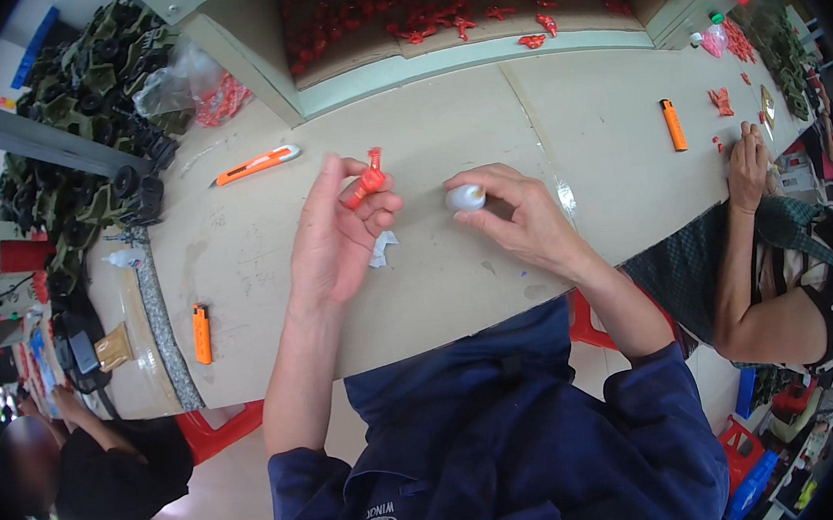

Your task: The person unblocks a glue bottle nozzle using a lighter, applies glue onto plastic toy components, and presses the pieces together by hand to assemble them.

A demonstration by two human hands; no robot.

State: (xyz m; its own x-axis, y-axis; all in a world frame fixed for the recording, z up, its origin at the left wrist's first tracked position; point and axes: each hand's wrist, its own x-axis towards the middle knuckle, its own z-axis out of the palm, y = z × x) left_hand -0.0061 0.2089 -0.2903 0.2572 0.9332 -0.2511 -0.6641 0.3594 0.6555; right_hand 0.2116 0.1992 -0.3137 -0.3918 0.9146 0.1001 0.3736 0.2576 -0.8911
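My left hand (328, 230) is raised over the table and pinches a small red plastic figure (368, 181) between thumb and fingers. To its right, my right hand (523, 213) grips a small white bottle (465, 197), whose yellowish tip points up and away from my palm. The two hands are apart, and the bottle does not touch the figure. A crumpled white scrap of paper (383, 250) lies on the table (420, 304) beside my left hand.
A shelf (478, 55) full of red pieces stands at the back. An orange utility knife (257, 164) lies left, with an orange lighter (202, 334) nearer me. Another orange lighter (673, 126) lies right, near a co-worker's hand (748, 168). Dark green toy vehicles (77, 111) pile up far left.
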